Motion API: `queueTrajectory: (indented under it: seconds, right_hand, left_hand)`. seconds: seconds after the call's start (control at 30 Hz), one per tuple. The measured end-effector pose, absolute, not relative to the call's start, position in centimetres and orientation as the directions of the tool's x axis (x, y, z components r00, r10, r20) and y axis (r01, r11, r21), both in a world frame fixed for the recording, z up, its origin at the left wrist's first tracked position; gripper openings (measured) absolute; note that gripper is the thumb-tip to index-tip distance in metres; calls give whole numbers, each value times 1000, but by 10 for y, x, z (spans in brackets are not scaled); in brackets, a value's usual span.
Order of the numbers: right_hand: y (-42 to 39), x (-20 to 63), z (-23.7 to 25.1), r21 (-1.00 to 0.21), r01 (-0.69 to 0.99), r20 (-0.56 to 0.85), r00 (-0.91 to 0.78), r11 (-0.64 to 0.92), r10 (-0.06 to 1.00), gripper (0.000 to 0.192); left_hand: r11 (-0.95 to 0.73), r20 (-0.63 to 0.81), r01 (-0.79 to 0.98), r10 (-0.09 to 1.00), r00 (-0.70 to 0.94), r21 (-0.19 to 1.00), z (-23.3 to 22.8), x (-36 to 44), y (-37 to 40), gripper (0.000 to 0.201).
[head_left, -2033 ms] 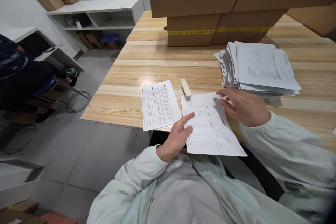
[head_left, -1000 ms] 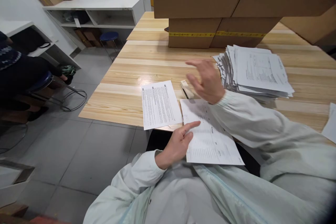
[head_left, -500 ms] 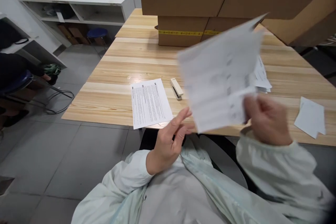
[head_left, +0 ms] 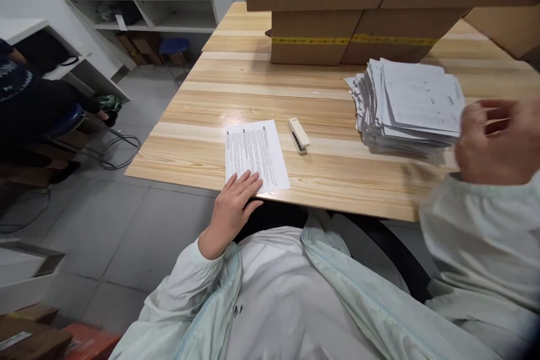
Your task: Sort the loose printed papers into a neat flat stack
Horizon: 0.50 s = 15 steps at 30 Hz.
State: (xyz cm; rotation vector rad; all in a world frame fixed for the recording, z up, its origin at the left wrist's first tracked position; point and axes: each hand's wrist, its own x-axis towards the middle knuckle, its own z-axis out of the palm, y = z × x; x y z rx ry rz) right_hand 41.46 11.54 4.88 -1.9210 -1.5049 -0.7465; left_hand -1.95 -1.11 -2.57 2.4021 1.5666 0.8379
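1. Presently the left hand (head_left: pixel 231 209) lies flat, fingers spread wide, on the near corner of a single white printed sheet (head_left: pixel 256 155); it grips nothing and only presses down, likely to keep the sheet from sliding off the edge.
2. Sheet lies square to the front edge of the pale wooden bench (head_left: pixel 261 95), its near corner just overhanging, close in front of the body, probably so that it is easy to read and reach.
3. Right hand (head_left: pixel 498 140) is raised off to the right, blurred, fingers loosely curled; I cannot tell if it pinches anything. It hangs just beside the right edge of the thick, ragged stack of white printed papers (head_left: pixel 411 104), not clearly touching it.
4. Stack sits on the bench right of centre, fanned and uneven, well apart from the left hand and the single sheet.
5. Small cream stapler (head_left: pixel 298 135) lies between sheet and stack, just beside the sheet's upper right corner, within reach of either hand.
6. Brown cardboard boxes (head_left: pixel 354 45) with a yellow tape band stand at the back of the bench, behind the stack.
7. Another person in dark clothing (head_left: pixel 25 107) sits at far left, away from the bench.
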Motion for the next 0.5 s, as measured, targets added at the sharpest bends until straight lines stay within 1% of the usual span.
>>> queueTrajectory:
  seconds: [0.03, 0.07, 0.1, 0.13, 0.17, 0.2, 0.23, 0.27, 0.3, 0.37, 0.4, 0.47, 0.5]
  right_hand:
    - [93, 388, 46, -183, 981, 692, 174, -63, 701, 35]
    - [69, 362, 43, -270, 956, 614, 76, 118, 785, 29]
    - [47, 336, 38, -405, 870, 497, -47, 280, 866, 25]
    - [26, 313, 32, -557, 744, 359, -186, 370, 915, 25]
    - [7, 293, 24, -701, 602, 179, -370, 382, 912, 28]
    - [-8, 276, 15, -813, 493, 14, -515, 310, 857, 30]
    - [-20, 263, 5, -892, 407, -101, -603, 196, 791, 33]
    - [-29, 252, -5, -940, 336, -181, -646, 63, 741, 37]
    - [-34, 244, -13, -962, 266, -230, -645, -69, 729, 42]
    - [-35, 231, -22, -960, 85, -269, -554, -268, 787, 54]
    - [-32, 225, -23, -949, -10, -272, -485, -316, 831, 58]
    - [-23, 214, -19, -938, -145, -244, -364, -314, 899, 64]
    - [-17, 209, -15, -942, -174, -220, -326, -287, 919, 66]
  left_hand:
    - [-442, 389, 789, 877, 281, 426, -27, -19, -12, 34]
    - [-440, 414, 781, 873, 258, 444, -27, -19, -14, 28]
    - [-436, 440, 769, 869, 226, 467, -28, -18, -16, 23]
    - [-425, 464, 756, 867, 182, 497, -28, -17, -19, 19]
    - [-409, 485, 739, 865, 127, 535, -28, -15, -21, 18]
    - [-385, 496, 718, 866, 64, 580, -28, -14, -24, 17]
    - [-355, 494, 693, 870, -1, 627, -28, -13, -27, 17]
    - [-319, 478, 666, 876, -64, 674, -28, -12, -29, 17]
    - [-280, 451, 640, 884, -118, 716, -28, -11, -31, 17]
    - [-207, 387, 600, 903, -186, 773, -28, -10, -34, 18]
    - [-183, 360, 586, 911, -201, 789, -27, -10, -35, 19]
    - [-170, 331, 564, 923, -196, 808, -25, -11, -36, 20]
    - [-182, 325, 553, 930, -171, 813, -23, -12, -36, 20]
